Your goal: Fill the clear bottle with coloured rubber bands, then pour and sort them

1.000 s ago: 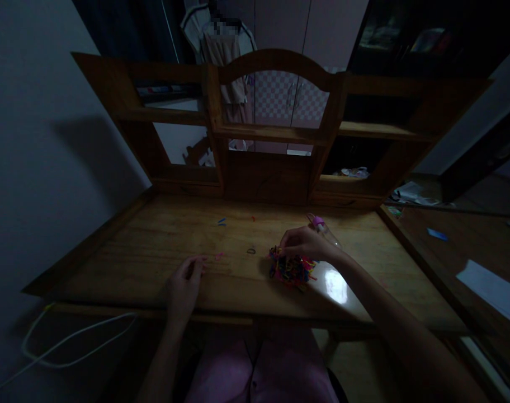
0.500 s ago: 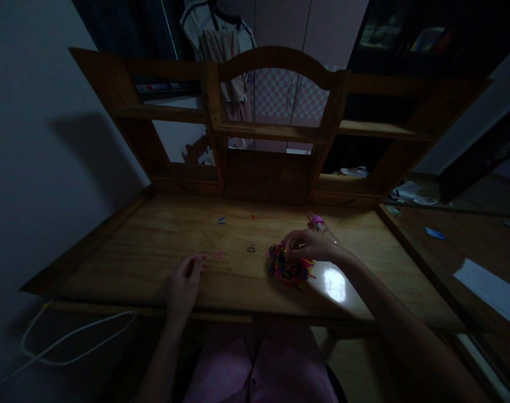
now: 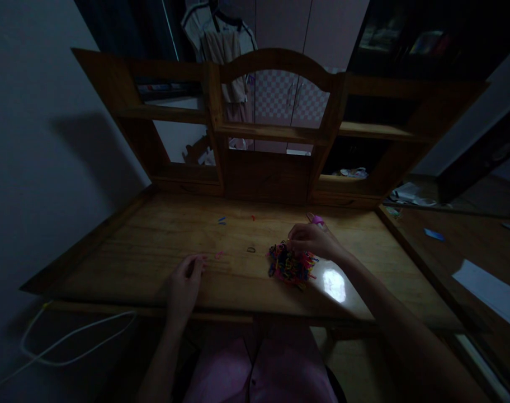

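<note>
A heap of small colourful elastic bands [image 3: 289, 267] in pink, yellow, blue and black lies on the wooden desk [image 3: 154, 246]. Over its far side is my right hand [image 3: 311, 242], its thumb and fingers pinched together; what is between the tips is too small and dark to make out. My left hand [image 3: 184, 282] rests near the front edge, fingers half curled with the tips slightly apart and nothing visible in them. Just beyond those tips lies a pink band [image 3: 218, 254]. A dark band [image 3: 250, 249] lies between the hands. Farther back are blue bands [image 3: 222, 221] and a red band [image 3: 252, 218].
A clear bottle with a purple cap [image 3: 317, 220] lies behind my right hand, partly covered by it. The wooden shelf unit [image 3: 275, 133] rises along the desk's back. On the right side surface are white paper [image 3: 490, 288] and a blue packet [image 3: 434, 234]. A white cable [image 3: 70, 340] hangs front left.
My right hand dipped its fingers into the heap, drew up with a yellowish band showing at the tips, and now sits slightly higher and farther right. My left hand has stayed put.
</note>
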The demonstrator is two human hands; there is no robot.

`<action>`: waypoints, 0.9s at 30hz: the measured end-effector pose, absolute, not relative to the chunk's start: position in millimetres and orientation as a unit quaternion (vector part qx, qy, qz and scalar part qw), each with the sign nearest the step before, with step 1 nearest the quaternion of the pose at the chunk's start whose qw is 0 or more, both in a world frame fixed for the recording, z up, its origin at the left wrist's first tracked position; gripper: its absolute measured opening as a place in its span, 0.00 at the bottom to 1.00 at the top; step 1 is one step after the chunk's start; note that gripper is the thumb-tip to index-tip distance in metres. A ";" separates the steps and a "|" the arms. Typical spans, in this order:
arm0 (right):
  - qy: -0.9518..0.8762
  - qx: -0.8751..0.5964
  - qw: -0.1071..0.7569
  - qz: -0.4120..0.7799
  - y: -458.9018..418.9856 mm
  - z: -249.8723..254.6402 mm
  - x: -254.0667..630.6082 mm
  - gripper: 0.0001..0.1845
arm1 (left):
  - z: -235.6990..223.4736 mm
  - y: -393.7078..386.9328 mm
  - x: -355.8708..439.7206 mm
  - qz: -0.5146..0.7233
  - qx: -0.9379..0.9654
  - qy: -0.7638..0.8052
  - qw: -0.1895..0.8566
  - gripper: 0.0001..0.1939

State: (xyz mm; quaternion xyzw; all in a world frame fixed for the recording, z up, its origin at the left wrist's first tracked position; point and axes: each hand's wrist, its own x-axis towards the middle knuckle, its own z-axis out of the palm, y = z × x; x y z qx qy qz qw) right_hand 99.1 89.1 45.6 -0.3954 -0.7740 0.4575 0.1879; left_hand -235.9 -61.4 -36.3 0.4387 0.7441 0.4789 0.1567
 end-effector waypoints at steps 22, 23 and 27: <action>-0.802 -0.466 0.366 0.075 76.5 93.1 94.5 0.11 | -48.8 -58.4 -245.1 0.482 0.434 0.739 0.181 0.23; -0.803 -0.437 0.400 0.059 56.3 108.2 96.2 0.11 | -48.7 -58.8 -245.2 0.484 0.431 0.739 0.184 0.23; -0.797 -0.355 0.487 -0.038 -43.6 155.9 104.5 0.18 | -37.3 -63.8 -225.6 0.514 0.424 0.725 0.176 0.21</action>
